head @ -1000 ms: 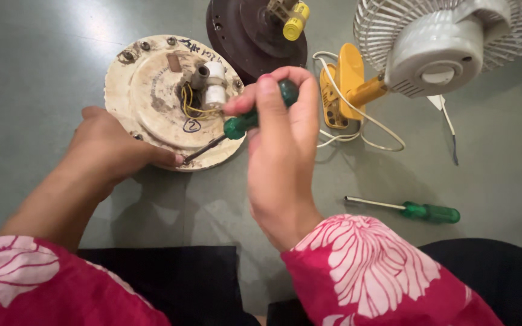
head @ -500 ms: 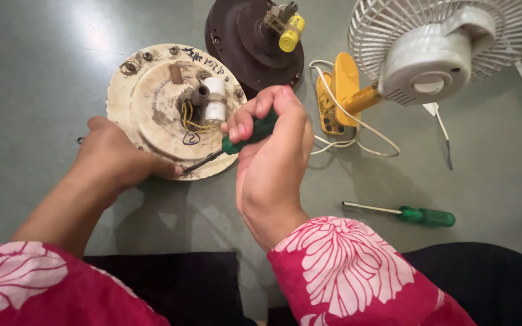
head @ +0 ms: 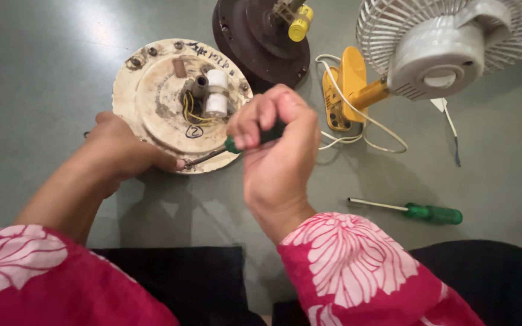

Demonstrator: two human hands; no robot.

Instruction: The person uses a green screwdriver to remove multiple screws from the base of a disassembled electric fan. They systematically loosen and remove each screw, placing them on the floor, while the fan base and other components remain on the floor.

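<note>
- Right hand (head: 276, 142) clenched around the green handle of a screwdriver (head: 232, 146), fingers wrapped fully, only a little green showing between them.
- Metal shaft of this screwdriver pointing left and slightly downward, from the fist toward the near rim of the round cream motor plate (head: 173, 99); tip meeting the rim close to the left thumb (exact contact point too small to tell).
- Left hand (head: 122, 151) grasping the near-left edge of the motor plate, palm down, thumb stretched along the rim toward the shaft tip.
- Long axis of the tool lying almost across the view, handle on the right side, tip on the left; so right hand at the handle end, left hand nearer to the tip and to the plate.
- Motor plate flat on the grey floor (head: 43, 60), ahead of both hands, with white cylinders and yellow wires in the middle.
- Behind the plate, touching or just beside it, a dark brown round housing (head: 255, 45) with a yellow part on top.
- To the right, a small table fan (head: 448, 48) with white grille and yellow base, white cord looping on the floor.
- Second green screwdriver (head: 421, 211) lying free on the floor, well apart from the right hand, handle to the right.
</note>
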